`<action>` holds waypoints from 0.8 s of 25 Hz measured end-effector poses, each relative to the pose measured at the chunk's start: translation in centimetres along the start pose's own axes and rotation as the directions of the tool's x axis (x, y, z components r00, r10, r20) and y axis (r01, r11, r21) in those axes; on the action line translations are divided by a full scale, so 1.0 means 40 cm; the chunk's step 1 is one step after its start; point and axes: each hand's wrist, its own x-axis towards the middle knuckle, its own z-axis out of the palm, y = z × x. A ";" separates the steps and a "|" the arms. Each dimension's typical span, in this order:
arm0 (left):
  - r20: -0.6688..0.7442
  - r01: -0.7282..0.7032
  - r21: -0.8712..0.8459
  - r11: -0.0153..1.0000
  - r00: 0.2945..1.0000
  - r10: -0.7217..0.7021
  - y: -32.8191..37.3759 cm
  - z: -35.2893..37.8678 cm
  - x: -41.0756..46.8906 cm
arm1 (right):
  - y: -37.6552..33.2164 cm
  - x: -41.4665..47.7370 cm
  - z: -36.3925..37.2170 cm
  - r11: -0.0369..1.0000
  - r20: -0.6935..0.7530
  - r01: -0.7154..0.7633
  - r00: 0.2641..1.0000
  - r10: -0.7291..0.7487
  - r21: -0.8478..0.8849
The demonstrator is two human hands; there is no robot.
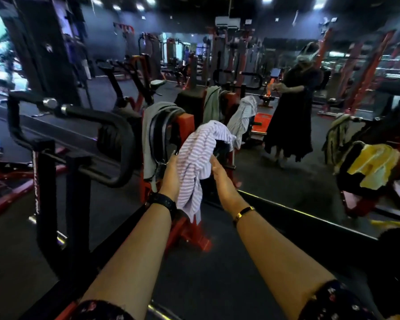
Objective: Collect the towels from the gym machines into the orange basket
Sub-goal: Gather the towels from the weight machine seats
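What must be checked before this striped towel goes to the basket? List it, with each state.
1. Striped towel held: ok, bunched between left hand and right hand.
2. Towel free of the machine: cannot tell; its top end lies against a dark part.
3. Orange basket found: ok, but seen only in the mirror, on the floor beside the person's reflection.
4. Other towels collected: not ok; grey towel hangs over the weight plates, yellow towel lies further right.
5. Hanging tail clear of snags: cannot tell.
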 end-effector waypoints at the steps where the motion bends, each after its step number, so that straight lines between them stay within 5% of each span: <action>1: -0.033 0.008 0.003 1.000 0.999 -0.008 0.002 0.009 0.054 | 0.005 0.072 -0.011 1.000 0.017 0.003 1.000 -0.004 0.013; 8: -0.258 -0.038 -0.118 0.992 0.966 0.006 -0.066 -0.013 0.519 | 0.025 0.577 -0.059 0.993 0.234 -0.054 0.972 0.029 0.104; 14: -0.402 -0.161 -0.006 0.987 0.904 0.145 -0.034 0.054 0.815 | -0.007 0.924 -0.055 0.988 0.427 -0.107 0.903 0.049 0.114; 20: -0.455 -0.171 0.020 0.985 0.876 0.161 -0.038 -0.020 1.079 | -0.030 1.206 0.025 0.986 0.473 -0.096 0.881 0.021 0.136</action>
